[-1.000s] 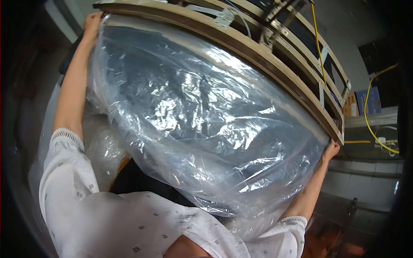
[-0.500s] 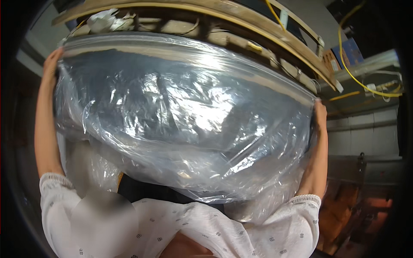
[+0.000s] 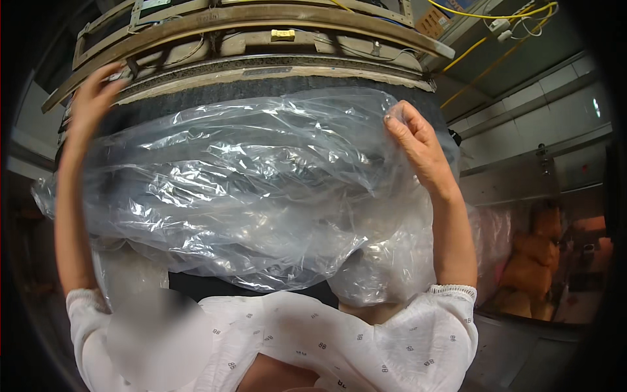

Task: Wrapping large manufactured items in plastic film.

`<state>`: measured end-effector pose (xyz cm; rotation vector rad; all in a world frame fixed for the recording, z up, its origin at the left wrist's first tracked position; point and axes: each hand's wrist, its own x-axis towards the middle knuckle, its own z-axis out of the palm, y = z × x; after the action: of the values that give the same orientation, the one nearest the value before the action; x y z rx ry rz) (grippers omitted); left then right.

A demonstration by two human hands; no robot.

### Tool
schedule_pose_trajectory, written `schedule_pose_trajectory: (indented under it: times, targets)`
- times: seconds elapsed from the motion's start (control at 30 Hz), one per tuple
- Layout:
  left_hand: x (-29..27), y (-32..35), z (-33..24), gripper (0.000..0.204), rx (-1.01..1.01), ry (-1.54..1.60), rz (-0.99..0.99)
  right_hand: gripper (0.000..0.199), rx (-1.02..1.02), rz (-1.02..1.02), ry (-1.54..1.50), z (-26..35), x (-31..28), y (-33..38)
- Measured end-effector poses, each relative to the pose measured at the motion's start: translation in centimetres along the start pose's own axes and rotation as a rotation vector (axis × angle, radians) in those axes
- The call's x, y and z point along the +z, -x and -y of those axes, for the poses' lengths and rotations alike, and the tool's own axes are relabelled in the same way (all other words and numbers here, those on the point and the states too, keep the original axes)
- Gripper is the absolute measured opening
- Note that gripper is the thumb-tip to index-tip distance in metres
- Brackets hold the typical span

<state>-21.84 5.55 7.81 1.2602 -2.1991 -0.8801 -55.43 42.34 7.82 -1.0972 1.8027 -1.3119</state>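
— Where do we have the big sheet of clear, crinkled plastic film [image 3: 261, 196] right now?

— It fills the middle of the frame, bunched in deep folds. Its top edge lies against the dark grey felt-like band [image 3: 274, 91] that runs under the curved wooden and metal frame [image 3: 261, 26] across the top of the picture, and the rest sags down toward our white dotted blouse [image 3: 366, 340] at the lower edge.

— And our hands?

— Our right hand [image 3: 415, 140], right of centre, has the top edge of the film pinched between thumb and fingers. We hold it high there, it seems, so the sheet hangs by that edge instead of sliding off the band.

— The left?

— Our left hand [image 3: 95, 98] is raised in the upper left, beside the end of the frame, fingers spread. It is blurred, so we cannot tell whether it grips the film or merely touches it. Both arms are lifted wide apart, likely because the sheet is broad and slack.

— Anything else around?

— Yellow cables [image 3: 496, 13] in the upper right, and a steel counter [image 3: 516, 183] on the right.
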Motion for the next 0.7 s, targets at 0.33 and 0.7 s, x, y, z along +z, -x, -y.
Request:
schedule_pose_trajectory:
  times: [0.33, 0.7]
  targets:
    - [22.1, 5.8, -14.0, 0.018, 0.605, 0.454, 0.360, 0.021, -0.097, -0.016, 0.532, -3.4, -4.3, 5.9]
    - [-10.4, 3.5, 24.0, 0.040, -0.131, 0.104, -0.170, 0.018, 0.927, 0.207, 1.592, -24.7, -20.5, 31.0]
